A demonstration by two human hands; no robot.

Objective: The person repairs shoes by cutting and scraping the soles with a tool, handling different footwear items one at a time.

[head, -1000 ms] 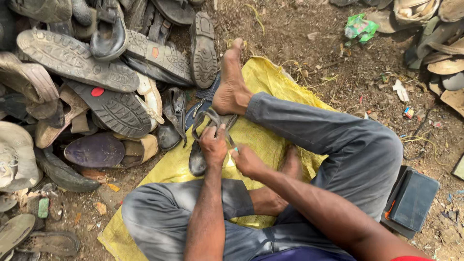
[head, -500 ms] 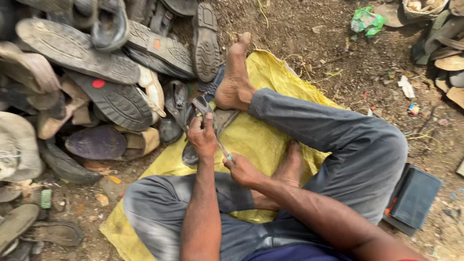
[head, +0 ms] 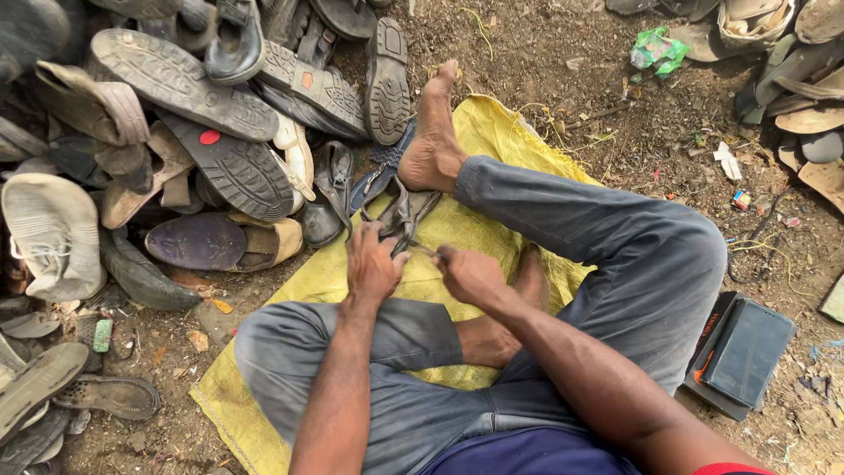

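A worn dark sandal (head: 400, 211) lies at the top edge of the yellow sack (head: 492, 141), just beside the bare foot (head: 432, 141). The left hand (head: 374, 262) grips its strap, fingers curled shut. The right hand (head: 470, 274) is closed around a thin tool (head: 424, 249). Old shoes (head: 202, 114) are piled past the sack's left edge.

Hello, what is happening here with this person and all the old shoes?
A person sits on a yellow woven sack spread over bare dirt, one bare foot stretched forward. The left hand grips a dark worn sandal lying by that foot, while the right hand holds a thin tool against it; the tool is too small to identify. A heap of worn shoes and soles lies on the left, and a flat black box on the right.
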